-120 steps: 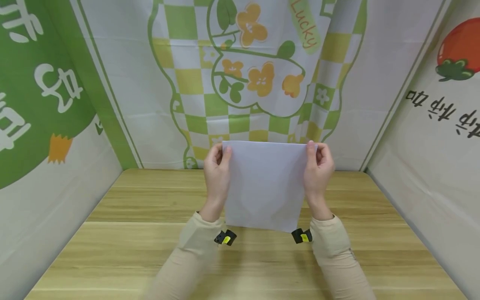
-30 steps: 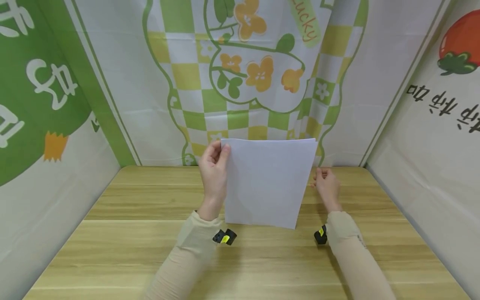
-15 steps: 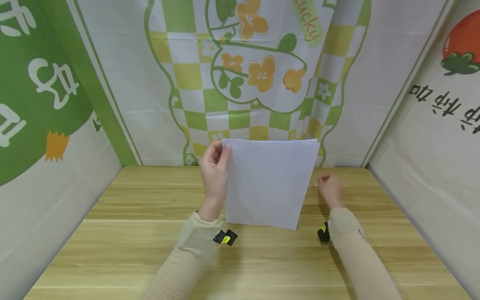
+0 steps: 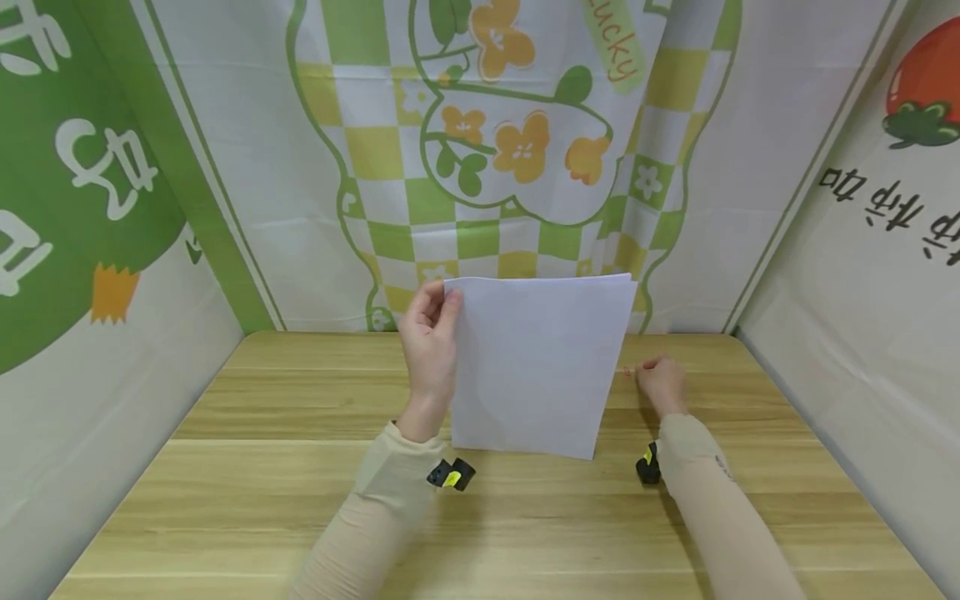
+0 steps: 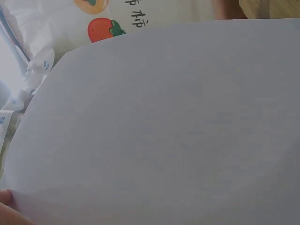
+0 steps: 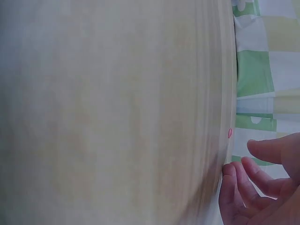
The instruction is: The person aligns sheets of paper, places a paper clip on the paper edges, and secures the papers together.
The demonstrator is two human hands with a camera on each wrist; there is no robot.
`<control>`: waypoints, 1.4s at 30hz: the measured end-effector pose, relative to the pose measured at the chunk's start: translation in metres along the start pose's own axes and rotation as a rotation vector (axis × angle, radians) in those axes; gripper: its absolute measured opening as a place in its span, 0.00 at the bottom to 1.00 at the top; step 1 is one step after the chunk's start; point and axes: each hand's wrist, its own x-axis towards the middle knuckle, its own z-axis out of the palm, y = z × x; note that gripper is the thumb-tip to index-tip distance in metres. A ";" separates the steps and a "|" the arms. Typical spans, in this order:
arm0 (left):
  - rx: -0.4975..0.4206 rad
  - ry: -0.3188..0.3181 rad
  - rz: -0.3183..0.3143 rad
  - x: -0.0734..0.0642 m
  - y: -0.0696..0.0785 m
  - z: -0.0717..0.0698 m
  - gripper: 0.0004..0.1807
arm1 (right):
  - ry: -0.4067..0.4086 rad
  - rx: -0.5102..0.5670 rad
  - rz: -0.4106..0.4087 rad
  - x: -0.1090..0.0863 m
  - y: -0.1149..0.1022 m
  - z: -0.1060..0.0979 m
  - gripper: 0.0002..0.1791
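Note:
My left hand (image 4: 431, 350) pinches white paper (image 4: 536, 367) at its upper left corner, thumb in front. The paper stands upright, facing me, and a doubled edge shows at its top right. It fills most of the left wrist view, where a bit of my hand (image 5: 11, 208) shows at the lower left. On the table to the right of the paper lies a small red loop, like a paper clip (image 4: 627, 372). My right hand (image 4: 662, 385) is just right of it. In the right wrist view, the thumb stands apart from loosely bent fingers (image 6: 251, 185), and nothing shows between them.
The wooden table (image 4: 300, 500) ends at a hanging cloth (image 4: 517, 242) with checks and flowers. Printed sheets close in the left side (image 4: 120, 333) and right side (image 4: 862, 350). A black wrist camera (image 4: 452, 475) sits on the left cuff, another (image 4: 648, 464) on the right.
Earlier both hands held the paper's top corners. Since then my right hand has let go and lowered to the table at right, shifting slightly away from the red clip. The left hand keeps its hold.

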 end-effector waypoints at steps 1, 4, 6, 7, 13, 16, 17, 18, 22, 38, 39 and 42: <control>-0.003 0.002 0.005 0.000 0.000 0.000 0.08 | -0.007 0.004 0.004 0.000 0.001 0.000 0.18; -0.009 0.009 0.013 0.001 -0.001 0.001 0.07 | -0.039 0.017 0.011 0.002 0.002 0.000 0.19; -0.010 0.010 0.013 0.001 -0.002 0.001 0.07 | -0.051 0.017 0.013 0.003 0.003 0.001 0.21; -0.010 0.010 0.013 0.001 -0.002 0.001 0.07 | -0.057 0.017 0.014 0.003 0.003 0.001 0.21; -0.001 0.008 0.002 0.000 -0.001 0.001 0.09 | -0.061 -0.010 0.003 0.005 0.002 0.002 0.23; -0.003 0.005 -0.003 -0.001 0.000 0.001 0.09 | -0.070 -0.001 -0.001 0.006 0.003 0.003 0.22; -0.006 0.004 -0.004 -0.001 0.000 0.000 0.09 | -0.072 0.000 -0.006 0.007 0.003 0.003 0.21; -0.008 0.002 -0.003 -0.001 0.000 0.000 0.09 | -0.077 0.005 -0.005 0.007 0.003 0.003 0.21; -0.013 -0.002 0.003 -0.001 0.000 0.000 0.10 | -0.099 0.025 -0.016 0.010 0.003 0.003 0.20; -0.032 -0.002 0.003 -0.002 0.007 0.002 0.01 | -0.096 -0.009 -0.067 0.019 0.002 0.009 0.16; -0.033 -0.003 0.003 -0.002 0.007 0.002 0.01 | -0.096 -0.012 -0.063 0.020 0.001 0.009 0.16; -0.030 -0.006 0.005 -0.002 0.008 0.002 0.01 | -0.099 -0.029 -0.056 0.021 0.000 0.010 0.15</control>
